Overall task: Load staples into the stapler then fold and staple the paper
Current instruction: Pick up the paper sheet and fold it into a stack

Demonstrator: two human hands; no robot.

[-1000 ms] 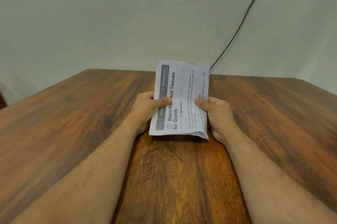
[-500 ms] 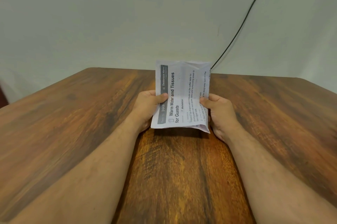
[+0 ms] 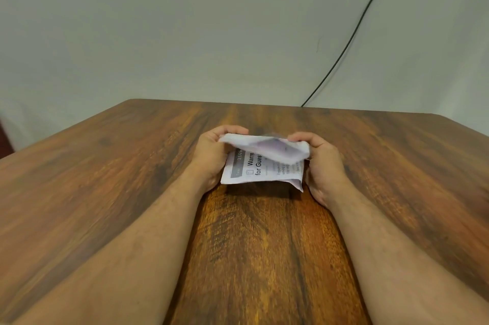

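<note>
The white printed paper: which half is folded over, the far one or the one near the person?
The far half of the white printed paper, gripped by both hands, curls toward the person; the near half shows print.

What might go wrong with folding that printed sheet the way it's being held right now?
The left hand and right hand grip the printed paper above the wooden table, not pressed flat, so the fold may come out crooked. The far flap curls over unevenly, so its edges may not line up. The sheet already looks crumpled, so extra creases could set in. No stapler is in view.
</note>
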